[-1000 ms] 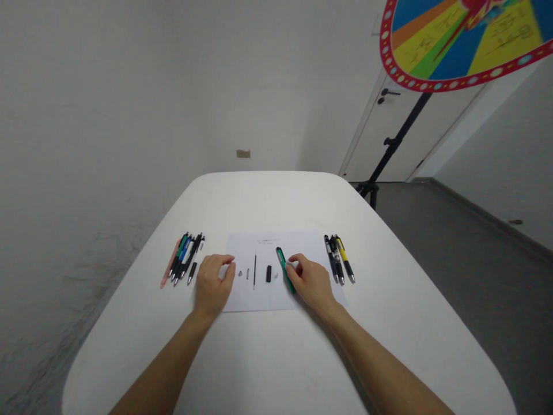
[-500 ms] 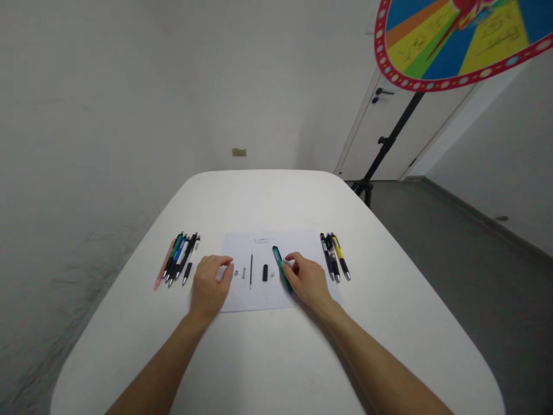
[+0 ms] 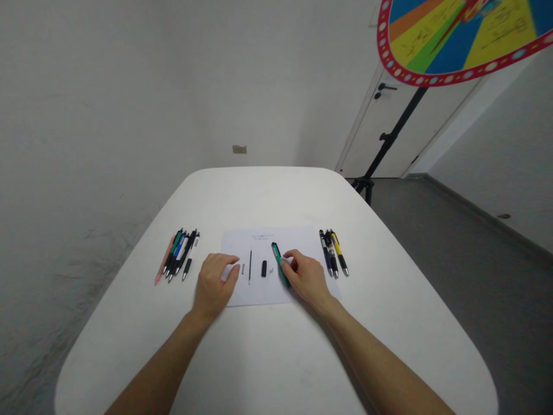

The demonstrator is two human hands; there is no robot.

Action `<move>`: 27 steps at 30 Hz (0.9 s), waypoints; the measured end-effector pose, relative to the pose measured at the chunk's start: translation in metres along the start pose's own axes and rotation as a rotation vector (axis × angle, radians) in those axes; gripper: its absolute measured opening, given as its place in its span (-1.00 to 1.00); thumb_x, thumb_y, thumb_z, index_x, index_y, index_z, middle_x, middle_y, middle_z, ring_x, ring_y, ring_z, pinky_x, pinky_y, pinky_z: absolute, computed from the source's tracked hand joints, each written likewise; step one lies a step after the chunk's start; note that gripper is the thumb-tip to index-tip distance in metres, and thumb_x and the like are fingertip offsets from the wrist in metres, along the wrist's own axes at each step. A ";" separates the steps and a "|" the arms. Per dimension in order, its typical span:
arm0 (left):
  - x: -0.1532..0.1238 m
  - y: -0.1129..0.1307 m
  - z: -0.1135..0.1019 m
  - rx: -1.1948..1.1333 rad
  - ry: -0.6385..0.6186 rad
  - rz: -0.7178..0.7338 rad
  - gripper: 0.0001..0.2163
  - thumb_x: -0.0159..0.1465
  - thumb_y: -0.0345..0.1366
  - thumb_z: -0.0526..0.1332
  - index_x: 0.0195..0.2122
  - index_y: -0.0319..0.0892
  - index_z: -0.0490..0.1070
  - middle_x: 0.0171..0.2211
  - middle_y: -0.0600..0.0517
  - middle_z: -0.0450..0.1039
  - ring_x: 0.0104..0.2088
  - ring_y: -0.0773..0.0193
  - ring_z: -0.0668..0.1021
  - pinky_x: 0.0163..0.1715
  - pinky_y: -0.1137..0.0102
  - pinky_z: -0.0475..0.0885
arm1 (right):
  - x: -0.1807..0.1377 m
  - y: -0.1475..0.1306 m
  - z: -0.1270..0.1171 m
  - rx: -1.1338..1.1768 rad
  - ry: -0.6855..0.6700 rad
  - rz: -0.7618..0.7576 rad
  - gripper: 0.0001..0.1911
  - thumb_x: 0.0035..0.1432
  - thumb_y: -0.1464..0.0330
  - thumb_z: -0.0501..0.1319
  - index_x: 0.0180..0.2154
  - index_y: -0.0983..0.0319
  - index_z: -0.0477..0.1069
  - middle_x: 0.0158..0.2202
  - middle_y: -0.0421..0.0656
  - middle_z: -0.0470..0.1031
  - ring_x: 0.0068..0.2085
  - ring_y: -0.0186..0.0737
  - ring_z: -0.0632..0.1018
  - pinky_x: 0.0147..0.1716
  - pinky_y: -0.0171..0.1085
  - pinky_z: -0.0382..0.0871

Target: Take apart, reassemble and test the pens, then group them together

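Observation:
A white sheet of paper (image 3: pixel 268 291) lies mid-table. On it lie a thin black refill (image 3: pixel 250 266), a short black piece (image 3: pixel 264 268), a tiny grey spring (image 3: pixel 242 268) and a green pen barrel (image 3: pixel 277 258). My right hand (image 3: pixel 305 278) rests on the sheet with its fingers curled around the lower end of the green barrel. At the sheet's left edge my left hand (image 3: pixel 214 285) lies with its fingers curled, its fingertips beside the spring; what they hold, if anything, is hidden.
Several pens (image 3: pixel 178 261) lie in a row left of the paper, and three pens (image 3: pixel 333 259) lie to its right. The white table (image 3: pixel 276 357) has rounded corners. A colourful prize wheel (image 3: pixel 458 40) on a black stand (image 3: pixel 389 144) is at the back right, before a door.
My left hand has slid slightly right over the small round part near the spring. My right hand stays on the green barrel. The view shifted a little.

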State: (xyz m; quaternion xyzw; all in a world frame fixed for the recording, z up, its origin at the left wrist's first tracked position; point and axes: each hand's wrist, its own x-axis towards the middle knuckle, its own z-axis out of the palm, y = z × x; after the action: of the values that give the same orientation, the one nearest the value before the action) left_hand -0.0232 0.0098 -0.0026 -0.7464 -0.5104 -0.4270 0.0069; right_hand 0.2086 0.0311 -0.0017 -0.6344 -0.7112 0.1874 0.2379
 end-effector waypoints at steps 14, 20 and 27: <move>-0.001 0.021 -0.002 0.066 -0.103 0.270 -0.87 0.30 -0.41 0.17 -0.17 -0.18 0.47 -0.26 -0.06 0.54 -0.21 0.16 0.49 -0.17 0.25 0.38 | 0.000 0.000 0.000 -0.024 -0.016 -0.012 -0.78 0.25 0.30 0.12 -0.14 0.21 0.47 -0.45 -0.19 0.55 -0.40 -0.22 0.51 -0.39 -0.30 0.15; -0.002 0.029 0.002 0.109 -0.172 0.323 -0.87 0.33 -0.39 0.14 -0.24 -0.14 0.49 -0.33 -0.02 0.54 -0.27 0.18 0.49 -0.24 0.26 0.35 | -0.003 -0.004 0.000 -0.116 -0.006 -0.043 -0.82 0.25 0.27 0.14 -0.22 0.22 0.46 -0.37 -0.15 0.57 -0.37 -0.22 0.51 -0.38 -0.29 0.14; 0.013 0.041 0.021 0.166 -0.316 0.174 -0.92 0.25 -0.35 0.25 -0.24 -0.14 0.50 -0.30 -0.04 0.53 -0.22 0.11 0.46 -0.24 0.21 0.33 | -0.007 -0.013 -0.004 -0.320 -0.070 -0.057 -0.71 0.28 0.16 0.12 -0.31 0.23 0.43 -0.30 -0.06 0.55 -0.35 -0.16 0.54 -0.42 -0.25 0.09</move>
State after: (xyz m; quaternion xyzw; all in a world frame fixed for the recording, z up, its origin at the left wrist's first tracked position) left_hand 0.0232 0.0095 0.0097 -0.8423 -0.4722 -0.2587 0.0251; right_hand 0.2009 0.0225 0.0079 -0.6371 -0.7574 0.0868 0.1141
